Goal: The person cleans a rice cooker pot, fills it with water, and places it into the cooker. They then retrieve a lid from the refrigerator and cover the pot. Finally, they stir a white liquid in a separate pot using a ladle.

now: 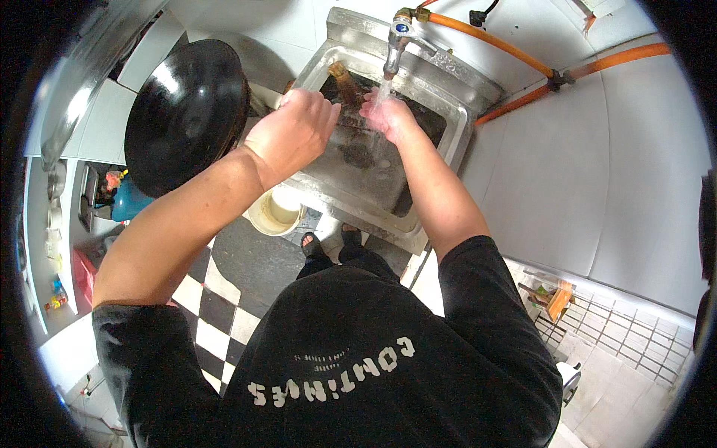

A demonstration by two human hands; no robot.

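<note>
My left hand (295,128) is closed in a fist at the sink's left side. It grips a black wok (187,112) by the handle, which is mostly hidden behind the hand. The wok is tilted, with its dark round face turned toward me. Water runs from a metal faucet (393,56) onto my right hand (388,116), whose fingers are spread and curled a little under the stream. Beside that hand, a brown, bundle-like brush (345,84) leans in the metal sink (328,58).
A pale bucket (276,212) stands on the floor below the sink's front left. An orange hose (485,39) runs along the wall to the faucet. Shelves with kitchen goods (56,224) line the left; a grey panel (553,179) lies on the right.
</note>
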